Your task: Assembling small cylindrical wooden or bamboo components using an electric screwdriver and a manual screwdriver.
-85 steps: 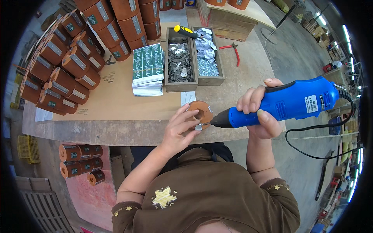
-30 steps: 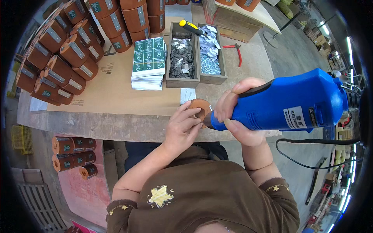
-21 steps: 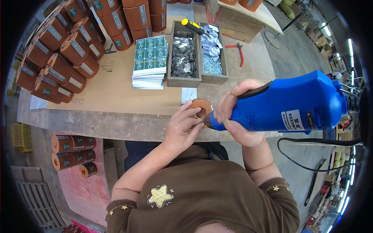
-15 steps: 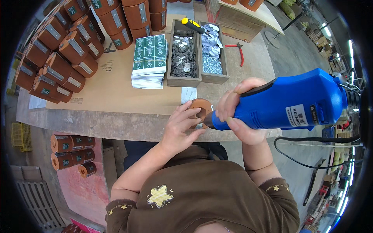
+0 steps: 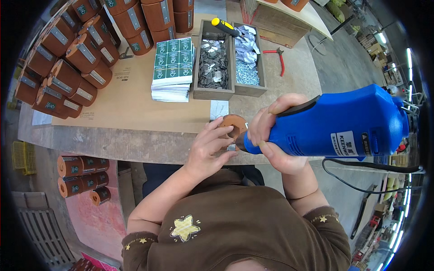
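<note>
My right hand (image 5: 264,125) is wrapped round the front of a blue electric screwdriver (image 5: 337,115), which lies level and points left. Its dark tip meets the near right side of a reddish-brown cylinder (image 5: 234,120) with a round hole in its end. My left hand (image 5: 207,151) steadies this cylinder at the table's front edge, with its fingers curved over the left side and the thumb low near the tip. A small piece of metal shows between the thumb and the driver. The exact contact point of the tip is hidden.
Finished-looking brown cylinders with metal strips (image 5: 92,52) stand stacked at far left. Beside them are a pile of green-and-white label sheets (image 5: 173,67), a wooden box of dark metal clips (image 5: 213,67), a box of screws (image 5: 247,74), a yellow-handled screwdriver (image 5: 224,27) and red-handled pliers (image 5: 281,61).
The blue screwdriver's rear end has shifted slightly down and right, with my right hand moving a little along with it. My left hand stays on the cylinder.
</note>
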`<action>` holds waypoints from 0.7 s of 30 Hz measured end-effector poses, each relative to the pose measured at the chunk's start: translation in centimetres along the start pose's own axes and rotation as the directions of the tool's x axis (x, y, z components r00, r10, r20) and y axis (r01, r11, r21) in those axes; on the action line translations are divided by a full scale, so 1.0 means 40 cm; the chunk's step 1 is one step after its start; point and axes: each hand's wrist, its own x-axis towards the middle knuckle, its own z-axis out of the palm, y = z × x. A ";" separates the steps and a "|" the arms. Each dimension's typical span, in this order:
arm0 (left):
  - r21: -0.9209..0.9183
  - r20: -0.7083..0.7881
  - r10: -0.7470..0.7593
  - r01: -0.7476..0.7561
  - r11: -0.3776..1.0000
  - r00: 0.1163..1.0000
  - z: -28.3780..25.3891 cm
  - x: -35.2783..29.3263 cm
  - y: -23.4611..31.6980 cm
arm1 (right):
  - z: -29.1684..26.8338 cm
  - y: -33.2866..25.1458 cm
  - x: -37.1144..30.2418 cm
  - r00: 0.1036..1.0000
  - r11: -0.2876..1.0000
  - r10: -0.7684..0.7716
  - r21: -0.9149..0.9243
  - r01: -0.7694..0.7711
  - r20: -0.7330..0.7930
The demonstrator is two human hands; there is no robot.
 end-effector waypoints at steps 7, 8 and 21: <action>-0.018 -0.007 0.019 -0.019 1.000 1.000 0.000 0.004 -0.001 | 0.003 0.002 -0.011 0.996 0.997 0.053 0.055 -0.049 -0.076; -0.021 -0.007 0.021 -0.022 1.000 1.000 0.000 0.004 -0.001 | 0.002 0.004 -0.009 0.998 0.998 0.034 0.047 -0.032 -0.049; -0.038 0.013 0.004 -0.004 0.999 1.000 -0.005 0.005 0.001 | -0.003 0.024 -0.006 0.982 0.964 -0.024 0.256 0.072 -0.186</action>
